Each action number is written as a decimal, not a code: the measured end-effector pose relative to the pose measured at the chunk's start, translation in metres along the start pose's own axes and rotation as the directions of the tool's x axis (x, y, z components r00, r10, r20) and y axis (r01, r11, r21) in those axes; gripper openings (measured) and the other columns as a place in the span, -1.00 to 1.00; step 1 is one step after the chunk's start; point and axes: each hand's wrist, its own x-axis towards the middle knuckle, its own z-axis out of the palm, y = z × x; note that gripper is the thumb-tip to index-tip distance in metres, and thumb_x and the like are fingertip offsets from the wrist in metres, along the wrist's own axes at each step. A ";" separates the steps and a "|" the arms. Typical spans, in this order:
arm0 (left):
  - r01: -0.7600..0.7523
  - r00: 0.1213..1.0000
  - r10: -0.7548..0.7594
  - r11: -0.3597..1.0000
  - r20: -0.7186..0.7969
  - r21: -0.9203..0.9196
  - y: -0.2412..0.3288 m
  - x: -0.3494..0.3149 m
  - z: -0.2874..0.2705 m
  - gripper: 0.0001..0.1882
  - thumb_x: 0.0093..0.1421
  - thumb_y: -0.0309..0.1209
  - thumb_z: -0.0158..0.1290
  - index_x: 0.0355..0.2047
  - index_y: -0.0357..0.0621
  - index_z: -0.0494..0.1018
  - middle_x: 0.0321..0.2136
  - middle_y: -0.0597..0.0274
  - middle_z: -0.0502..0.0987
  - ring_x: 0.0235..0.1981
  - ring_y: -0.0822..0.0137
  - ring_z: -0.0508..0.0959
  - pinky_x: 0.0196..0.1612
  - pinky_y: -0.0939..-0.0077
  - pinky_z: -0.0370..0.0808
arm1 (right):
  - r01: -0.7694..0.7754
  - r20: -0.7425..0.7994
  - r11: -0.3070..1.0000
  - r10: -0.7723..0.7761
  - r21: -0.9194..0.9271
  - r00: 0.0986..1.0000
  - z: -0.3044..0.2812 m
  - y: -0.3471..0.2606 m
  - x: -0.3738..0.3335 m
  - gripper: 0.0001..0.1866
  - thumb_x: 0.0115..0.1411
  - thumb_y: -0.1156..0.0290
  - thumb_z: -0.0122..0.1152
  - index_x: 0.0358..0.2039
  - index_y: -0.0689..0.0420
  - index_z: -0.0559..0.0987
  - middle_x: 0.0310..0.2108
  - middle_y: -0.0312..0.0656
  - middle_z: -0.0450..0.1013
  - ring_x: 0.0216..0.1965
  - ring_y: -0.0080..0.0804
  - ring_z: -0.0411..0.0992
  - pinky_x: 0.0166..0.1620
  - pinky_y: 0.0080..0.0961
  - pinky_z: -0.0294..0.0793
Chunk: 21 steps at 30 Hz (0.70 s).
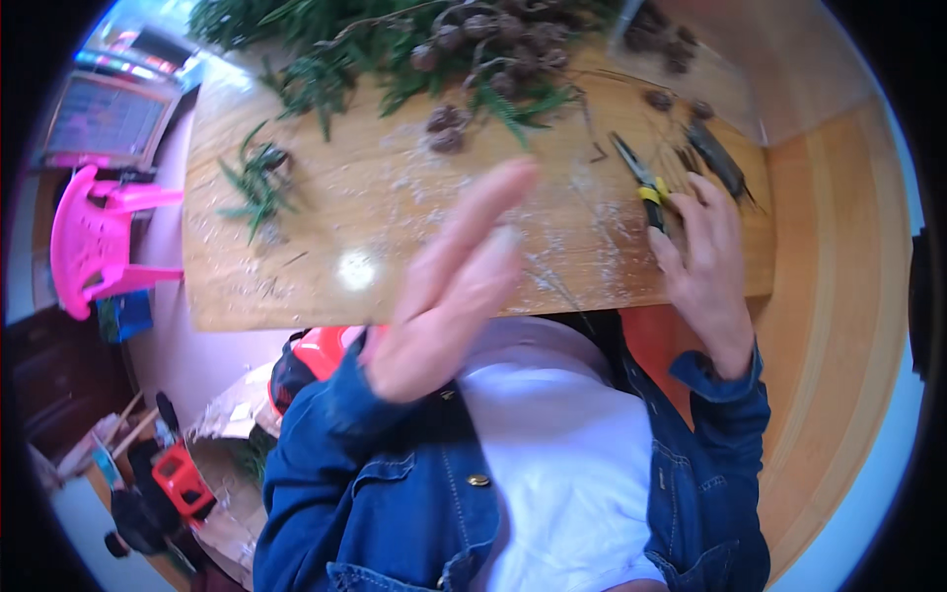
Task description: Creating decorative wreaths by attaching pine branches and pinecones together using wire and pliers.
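Head view: a wooden tabletop (326, 286) fills the middle, dusted w/ pale crumbs and grit. Along its far edge sprawls a heap of evergreen branches (326, 49) mixed w/ brown pine cones (503, 39); two more cones (446, 128) lie just in front of the heap, and a small loose green sprig (254, 183) sits apart toward the left side. Off the table's left edge stands a pink plastic chair (94, 242). The left hand (449, 291) is raised above the table centre, blurred, fingers straight and together, palm open, holding nothing. The right hand (705, 266) rests at the table's right near edge, fingers loosely spread, lying on or just beside the yellow-handled pliers (646, 187); can't tell if it really grips them. Pliers lie on the wood, tips pointing to the far side. Just right of them is a dark slim tool (718, 158), also on the table.
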 end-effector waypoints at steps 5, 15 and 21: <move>0.259 0.958 -0.157 0.834 0.241 -0.487 -0.023 0.033 0.032 -0.39 0.36 -0.11 -0.19 0.28 -0.24 0.08 0.25 0.11 0.19 0.25 0.26 0.20 0.24 0.45 0.12 | 0.393 -0.269 0.744 -0.290 0.541 0.919 -0.015 -0.060 0.014 -0.47 0.25 0.02 -0.02 0.02 0.22 0.43 0.13 0.20 0.21 0.16 0.05 0.22 0.13 -0.22 0.24; 0.383 0.887 -0.149 0.768 0.438 -0.513 -0.024 0.034 0.077 -0.22 0.32 0.14 -0.45 0.33 -0.19 -0.11 0.32 -0.02 -0.01 0.32 0.08 0.08 0.29 0.27 0.06 | 0.362 -0.298 0.872 -0.268 0.330 0.916 -0.002 -0.033 0.028 -0.44 0.28 0.06 -0.11 0.15 0.18 0.34 0.19 0.04 0.23 0.24 -0.07 0.16 0.23 -0.14 0.08; 0.433 0.868 -0.171 0.721 0.466 -0.541 -0.010 0.035 0.078 -0.28 0.35 0.03 -0.39 0.31 -0.29 -0.07 0.31 -0.08 0.01 0.31 0.09 0.09 0.26 0.26 0.12 | 0.142 -0.322 0.885 0.009 0.443 0.947 0.002 0.032 0.023 -0.57 0.19 0.19 0.11 -0.05 0.22 0.45 -0.19 -0.01 0.42 -0.21 -0.07 0.44 -0.18 -0.31 0.42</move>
